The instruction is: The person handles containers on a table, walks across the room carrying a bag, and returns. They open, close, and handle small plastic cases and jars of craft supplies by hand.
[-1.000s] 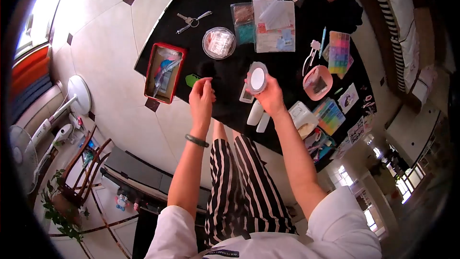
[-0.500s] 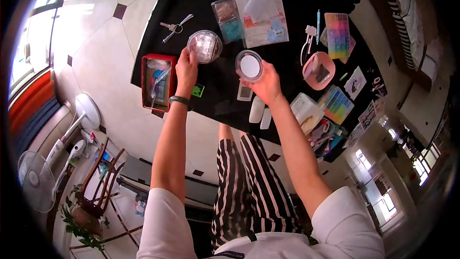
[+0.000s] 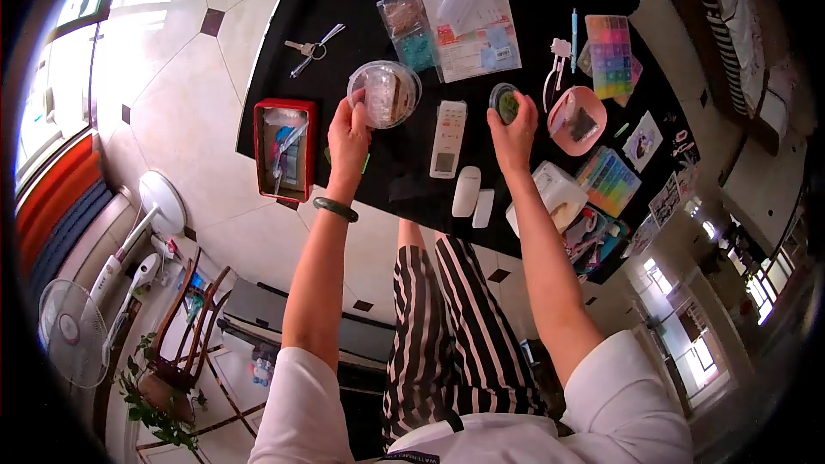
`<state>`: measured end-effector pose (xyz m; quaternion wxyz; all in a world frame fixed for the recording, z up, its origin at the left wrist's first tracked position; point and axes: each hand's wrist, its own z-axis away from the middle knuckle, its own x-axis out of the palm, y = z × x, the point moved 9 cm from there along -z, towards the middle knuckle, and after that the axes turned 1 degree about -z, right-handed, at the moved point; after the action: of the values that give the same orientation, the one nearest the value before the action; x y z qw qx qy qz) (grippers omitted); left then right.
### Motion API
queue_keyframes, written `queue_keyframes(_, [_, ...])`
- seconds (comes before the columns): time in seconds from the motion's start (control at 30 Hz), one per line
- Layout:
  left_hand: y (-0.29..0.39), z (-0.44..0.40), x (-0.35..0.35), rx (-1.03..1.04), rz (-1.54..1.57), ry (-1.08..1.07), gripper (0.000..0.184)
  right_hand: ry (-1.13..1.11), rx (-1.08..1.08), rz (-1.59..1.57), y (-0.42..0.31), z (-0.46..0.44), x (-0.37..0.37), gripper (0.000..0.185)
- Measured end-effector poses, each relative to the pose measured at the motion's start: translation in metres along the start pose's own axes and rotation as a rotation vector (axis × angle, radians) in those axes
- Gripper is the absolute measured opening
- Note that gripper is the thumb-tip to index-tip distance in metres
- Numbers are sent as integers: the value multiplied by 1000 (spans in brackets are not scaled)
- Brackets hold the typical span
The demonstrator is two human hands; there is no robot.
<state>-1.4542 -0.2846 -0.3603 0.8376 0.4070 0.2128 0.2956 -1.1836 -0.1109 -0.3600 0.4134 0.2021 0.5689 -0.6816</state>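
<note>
My left hand [image 3: 347, 148] grips a clear round plastic tub [image 3: 391, 90] by its near left side. Pale and brownish contents show inside the tub, too unclear to name. My right hand [image 3: 516, 139] is closed around the edge of a small round lid [image 3: 504, 103], with a dark green face showing. The lid is apart from the tub, to its right. On the black table between the hands lies a white remote control [image 3: 448, 139]. A white rounded object [image 3: 466, 192] and a smaller white piece [image 3: 483, 208] sit nearer the front edge.
A red open box [image 3: 285, 150] of small items stands left, below keys [image 3: 307, 50]. Farther back lie bagged papers [image 3: 473, 26] and small packets [image 3: 406, 30]. At right are a pink bowl [image 3: 576, 120], colourful compartment cases [image 3: 608, 56] and a white box [image 3: 554, 193].
The lid has moved right, away from the tub, and turned from its white face to a green one. The tub has shifted slightly right and tilted. The remote control is now uncovered.
</note>
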Motion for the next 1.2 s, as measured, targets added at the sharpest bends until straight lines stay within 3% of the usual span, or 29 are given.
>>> queue_keyframes(0.03, [2, -2, -4, 86, -108, 61, 29, -3, -3, 0, 5, 0, 4, 61])
queue_keyframes(0.17, [-2, 4, -4, 93, -254, 141, 27, 123, -151, 156, 15, 0, 10, 72])
queue_keyframes(0.33, [-9, 8, 0, 69, -215, 190, 29, 162, -211, 314, 11, -1, 12, 80])
queue_keyframes(0.47, [-6, 12, 0, 171, -260, 250, 30, 189, -259, 348, 1, 2, 8, 80])
queue_keyframes(0.5, [-7, 12, 1, 191, -257, 259, 30, 241, -297, 359, -21, 6, 0, 67])
queue_keyframes(0.53, [1, 14, 2, 210, -255, 268, 30, 236, -300, 360, -34, 8, -1, 67])
queue_keyframes(0.57, [-8, 14, 5, 52, -208, 198, 33, 160, -364, 280, -51, 10, 5, 56])
queue_keyframes(0.6, [-12, 13, 6, 47, -206, 199, 33, 83, -425, 200, -68, 14, 11, 46])
queue_keyframes(0.63, [-9, 13, 5, 148, -215, 250, 33, 0, -409, 66, -84, 18, 20, 29])
queue_keyframes(0.67, [-4, 14, 4, 250, -223, 300, 34, -54, -407, 13, -106, 24, 26, 26])
queue_keyframes(0.73, [-10, 12, 4, 201, -200, 287, 34, -197, -308, -74, -127, 31, 47, 25])
queue_keyframes(0.8, [-14, 12, 3, 153, -181, 277, 35, -237, -358, 14, -143, 37, 62, 27])
queue_keyframes(1.0, [-15, 12, 3, 161, -212, 254, 38, -148, -391, 120, -159, 40, 72, 25])
queue_keyframes(1.2, [-27, 12, 3, 57, -175, 246, 40, -164, -414, 12, -161, 39, 66, 23])
